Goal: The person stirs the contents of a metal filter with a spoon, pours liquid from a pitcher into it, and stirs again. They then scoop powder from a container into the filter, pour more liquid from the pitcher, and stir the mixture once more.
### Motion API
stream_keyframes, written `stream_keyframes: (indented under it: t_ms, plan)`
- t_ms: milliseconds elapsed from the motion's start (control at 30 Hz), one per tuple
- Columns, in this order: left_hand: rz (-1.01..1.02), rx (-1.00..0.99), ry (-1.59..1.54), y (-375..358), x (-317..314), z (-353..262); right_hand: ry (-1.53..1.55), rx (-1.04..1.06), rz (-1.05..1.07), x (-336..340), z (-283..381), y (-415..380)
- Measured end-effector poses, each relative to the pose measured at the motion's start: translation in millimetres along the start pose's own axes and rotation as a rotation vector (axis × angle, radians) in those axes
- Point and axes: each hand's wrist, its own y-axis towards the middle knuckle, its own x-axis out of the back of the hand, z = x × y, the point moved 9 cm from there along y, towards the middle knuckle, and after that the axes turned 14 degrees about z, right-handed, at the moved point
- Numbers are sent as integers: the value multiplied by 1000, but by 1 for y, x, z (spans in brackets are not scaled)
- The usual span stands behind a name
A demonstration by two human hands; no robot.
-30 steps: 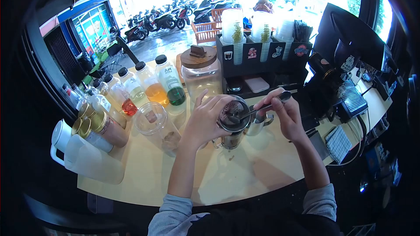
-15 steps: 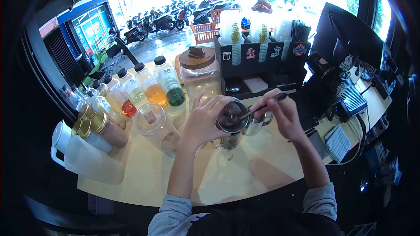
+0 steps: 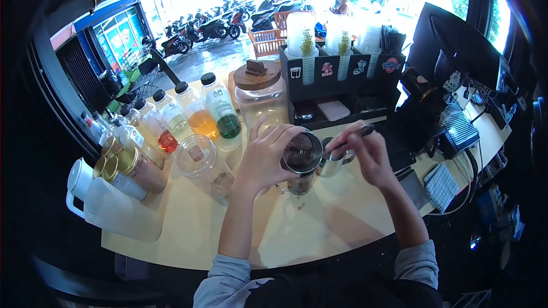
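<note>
My left hand [image 3: 264,155] is wrapped round the side of a round cup [image 3: 302,152] with dark brown contents, tipped so its mouth faces me. Directly beneath it, a glass mug [image 3: 301,186] stands on the table, partly hidden by the cup. Closed on a dark-handled spoon [image 3: 366,130], my right hand [image 3: 370,155] is at the right of the cup, with the spoon's stem pointing to the rim. Behind the spoon is a metal pitcher [image 3: 333,166]. A large clear plastic container [image 3: 197,166] leans left of my left wrist.
Capped bottles [image 3: 218,105] of coloured liquid line the left side, near gold-lidded jars [image 3: 136,162] and a white jug [image 3: 123,205]. A wooden-lidded glass jar [image 3: 261,100] and a black cup organizer [image 3: 342,71] stand behind. At right are a machine [image 3: 459,131] and a checked cloth [image 3: 440,187].
My right hand has shifted slightly right and down with the spoon, whose stem reaches less far over the cup. My left hand holds the cup almost unchanged.
</note>
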Motion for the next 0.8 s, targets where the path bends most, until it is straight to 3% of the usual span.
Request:
stream_keyframes:
  t_ms: [300,367,500,567,633,800]
  plan:
    - [20,28,40,1,0,1,-27,-60,49,-7,5,-2]
    - [24,42,41,0,0,3,95,37,-76,1,18,-5]
    - [26,53,53,0,0,3,-54,95,-227,18,31,-7]
    - [31,53,61,0,-1,2,-108,53,-232,13,32,-3]
    - [26,48,76,0,-2,-1,-373,-22,-140,1,27,2]
    - [1,57,98,-1,-1,-2,-311,-44,-107,-14,22,-1]
